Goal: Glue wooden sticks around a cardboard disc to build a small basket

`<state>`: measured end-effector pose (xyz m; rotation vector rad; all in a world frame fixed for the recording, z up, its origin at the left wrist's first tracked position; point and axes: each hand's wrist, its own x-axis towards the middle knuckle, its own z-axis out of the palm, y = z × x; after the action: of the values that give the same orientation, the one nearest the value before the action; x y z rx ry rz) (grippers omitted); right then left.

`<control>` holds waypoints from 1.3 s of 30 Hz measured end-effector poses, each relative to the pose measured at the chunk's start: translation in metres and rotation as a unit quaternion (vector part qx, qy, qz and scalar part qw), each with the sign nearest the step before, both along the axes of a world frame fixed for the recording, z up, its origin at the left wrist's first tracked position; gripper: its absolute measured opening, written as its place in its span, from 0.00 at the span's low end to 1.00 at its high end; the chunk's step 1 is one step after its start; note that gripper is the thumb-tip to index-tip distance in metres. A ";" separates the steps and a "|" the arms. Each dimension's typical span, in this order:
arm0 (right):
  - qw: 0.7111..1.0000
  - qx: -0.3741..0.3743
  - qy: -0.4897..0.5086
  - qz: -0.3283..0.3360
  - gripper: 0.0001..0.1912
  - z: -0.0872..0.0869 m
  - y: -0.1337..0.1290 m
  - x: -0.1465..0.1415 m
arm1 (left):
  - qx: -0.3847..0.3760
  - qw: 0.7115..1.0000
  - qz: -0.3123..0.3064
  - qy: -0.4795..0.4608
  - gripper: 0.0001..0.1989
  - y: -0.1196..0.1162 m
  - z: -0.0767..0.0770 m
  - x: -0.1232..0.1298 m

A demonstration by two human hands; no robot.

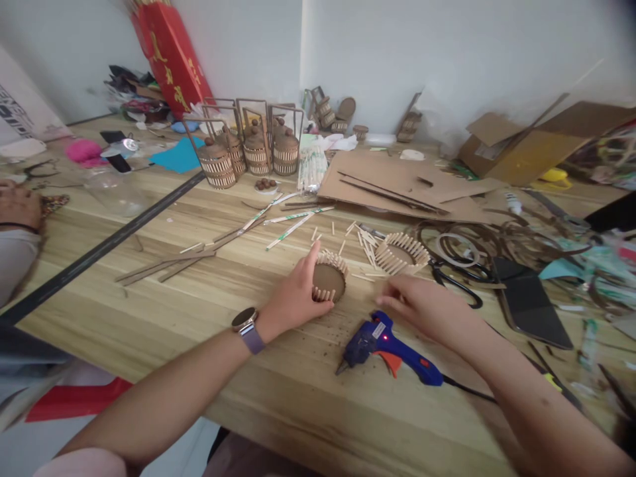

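Note:
My left hand (297,289) is closed round the left side of a small round cardboard base (330,282), its thumb at the near edge and fingers at the far edge. Short wooden sticks stand upright along part of the base's rim. My right hand (411,299) hovers just to the right with its fingers curled in; whatever they may hold is hidden. Below it a blue hot glue gun (377,343) lies on its side, a red light lit and its nozzle to the left. Behind, a second stick-ringed base (402,254) sits beside loose short sticks (366,246).
Finished lidded baskets with tall handles (256,149) stand at the back, near a bowl of brown beads (265,185). Flat cardboard (387,182), black scissors (460,285), a phone (531,301) and brown strips (169,258) lie about. Another person's hand (20,205) rests at far left.

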<state>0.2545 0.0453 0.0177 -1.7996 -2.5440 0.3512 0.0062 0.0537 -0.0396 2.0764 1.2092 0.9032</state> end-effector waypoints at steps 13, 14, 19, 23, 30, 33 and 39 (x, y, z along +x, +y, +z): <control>0.994 -0.026 0.017 0.103 0.08 -0.014 0.046 -0.027 | -0.011 1.000 -0.001 0.017 0.58 -0.001 0.003 -0.001; 0.994 -0.027 0.018 0.103 0.09 -0.014 0.043 -0.025 | -0.014 1.000 0.000 0.019 0.58 -0.001 0.004 -0.001; 0.992 -0.027 0.039 0.116 0.10 0.003 0.030 -0.018 | -0.018 1.000 0.003 0.020 0.57 -0.002 0.007 0.000; 0.981 -0.058 0.127 0.137 0.07 0.018 0.022 -0.022 | -0.006 1.000 -0.006 0.009 0.58 -0.001 0.005 0.000; 0.967 -0.117 0.195 0.112 0.05 0.013 0.014 -0.046 | 0.001 1.000 -0.009 0.002 0.58 0.000 0.004 0.000; 0.969 -0.120 0.194 0.095 0.05 0.010 0.012 -0.052 | -0.001 1.000 -0.007 -0.003 0.58 0.000 0.003 0.000; 0.977 -0.091 0.171 0.093 0.05 0.005 0.012 -0.055 | -0.007 1.000 -0.007 -0.004 0.58 0.000 0.005 0.001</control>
<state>0.1998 0.0571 0.0226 -1.3956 -2.4984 0.8443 0.0069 0.0534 -0.0345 2.0654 1.1928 0.8922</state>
